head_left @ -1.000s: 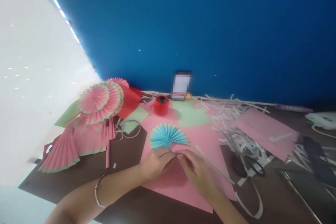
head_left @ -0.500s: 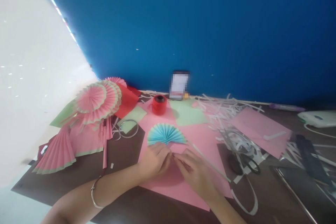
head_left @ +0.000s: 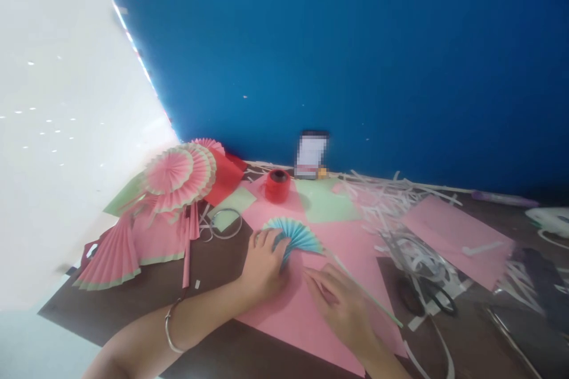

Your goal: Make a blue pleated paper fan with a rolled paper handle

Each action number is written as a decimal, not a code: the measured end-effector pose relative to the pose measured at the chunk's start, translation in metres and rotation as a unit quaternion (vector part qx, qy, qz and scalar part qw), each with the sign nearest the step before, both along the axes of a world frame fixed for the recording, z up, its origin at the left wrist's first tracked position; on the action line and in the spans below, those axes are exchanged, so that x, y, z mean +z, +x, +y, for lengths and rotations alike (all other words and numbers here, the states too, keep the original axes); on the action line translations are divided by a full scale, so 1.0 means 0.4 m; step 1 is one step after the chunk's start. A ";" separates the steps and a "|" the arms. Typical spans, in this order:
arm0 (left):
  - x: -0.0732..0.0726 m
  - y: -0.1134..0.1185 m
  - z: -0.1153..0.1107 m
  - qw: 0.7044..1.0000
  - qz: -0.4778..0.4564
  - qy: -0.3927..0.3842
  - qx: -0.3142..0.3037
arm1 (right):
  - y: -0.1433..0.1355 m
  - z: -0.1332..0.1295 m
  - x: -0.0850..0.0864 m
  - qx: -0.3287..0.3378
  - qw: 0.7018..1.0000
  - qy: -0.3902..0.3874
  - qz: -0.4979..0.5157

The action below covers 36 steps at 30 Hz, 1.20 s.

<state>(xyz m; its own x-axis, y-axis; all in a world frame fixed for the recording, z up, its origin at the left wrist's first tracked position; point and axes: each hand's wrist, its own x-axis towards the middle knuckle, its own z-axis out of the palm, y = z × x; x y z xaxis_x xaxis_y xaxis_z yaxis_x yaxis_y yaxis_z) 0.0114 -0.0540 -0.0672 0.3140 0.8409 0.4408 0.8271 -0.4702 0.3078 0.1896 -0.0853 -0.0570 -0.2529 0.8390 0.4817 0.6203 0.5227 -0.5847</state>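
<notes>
A small pleated paper fan (head_left: 301,237), blue with a pale yellow-green edge, rests on a large pink paper sheet (head_left: 296,323). My left hand (head_left: 265,262) lies over the fan's left side, its fingers and thumb curled round the folds and hiding part of them. To the right and nearer to me is my right hand (head_left: 341,303), just above the pink sheet. Its thumb and fingertips are pinched together; whatever sits between them is too small to make out. A thin pale green strip (head_left: 377,301) runs from beside the fan past my right hand.
A red tape roll (head_left: 278,188) stands behind the fan. Pink pleated rosettes (head_left: 171,172) and a pink fan (head_left: 113,257) are at left, near a metal ring (head_left: 240,231). White paper scraps (head_left: 422,263), scissors (head_left: 440,299) and a pink card (head_left: 457,237) lie right. A blue wall (head_left: 333,59) rises behind.
My left hand has parted from my right and moved up onto the fan, fingers now over its folds. The right hand stays pinched. The whole view has shifted slightly.
</notes>
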 end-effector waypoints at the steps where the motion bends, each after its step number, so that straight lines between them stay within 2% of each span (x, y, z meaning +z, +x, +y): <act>1: -0.008 -0.001 0.004 1.000 0.011 -0.004 0.001 | 0.001 0.000 -0.002 0.001 1.000 0.003 -0.002; 4: -0.018 -0.007 0.015 1.000 0.016 -0.010 -0.014 | 0.002 0.000 -0.008 0.005 1.000 0.010 -0.011; 11: 0.008 -0.021 0.019 0.999 -0.025 -0.016 -0.032 | 0.008 -0.005 0.002 0.010 0.996 0.035 -0.077; 14: -0.002 -0.028 0.031 0.992 -0.126 0.007 -0.024 | 0.005 -0.011 0.017 0.008 0.992 0.068 -0.107; 18: -0.013 -0.041 0.067 0.951 -0.307 0.023 -0.026 | -0.001 -0.019 0.025 0.029 0.985 0.108 -0.134; 20: -0.010 -0.046 0.082 0.917 -0.397 0.000 -0.026 | -0.001 -0.019 0.019 0.036 0.985 0.105 -0.130; 22: -0.003 -0.045 0.086 0.869 -0.491 -0.060 -0.028 | 0.000 -0.015 0.009 0.039 0.991 0.077 -0.106; 25: 0.006 -0.025 0.071 0.764 -0.603 -0.225 -0.037 | -0.001 -0.008 -0.001 0.012 0.998 0.030 -0.048; 28: 0.015 0.004 0.050 0.649 -0.650 -0.391 -0.055 | -0.008 -0.006 0.003 -0.014 0.999 -0.001 -0.040; 30: 0.023 0.016 0.042 0.592 -0.673 -0.438 -0.072 | -0.012 -0.010 0.012 -0.003 0.998 -0.022 -0.064; 33: 0.038 0.011 0.042 0.517 -0.704 -0.469 -0.133 | -0.014 -0.020 0.025 0.028 0.993 -0.039 -0.112; 36: 0.053 -0.004 0.051 0.468 -0.728 -0.481 -0.139 | -0.005 -0.028 0.038 0.047 0.988 -0.026 -0.143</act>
<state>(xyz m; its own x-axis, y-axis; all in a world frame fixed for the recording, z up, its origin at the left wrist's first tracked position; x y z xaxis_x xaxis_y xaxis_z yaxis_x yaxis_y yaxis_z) 0.0100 -0.0338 -0.0460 0.4263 0.8860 -0.1823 -0.6408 0.4380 0.6305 0.1874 -0.0964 -0.0420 -0.4506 0.8270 0.3361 0.7137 0.5599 -0.4208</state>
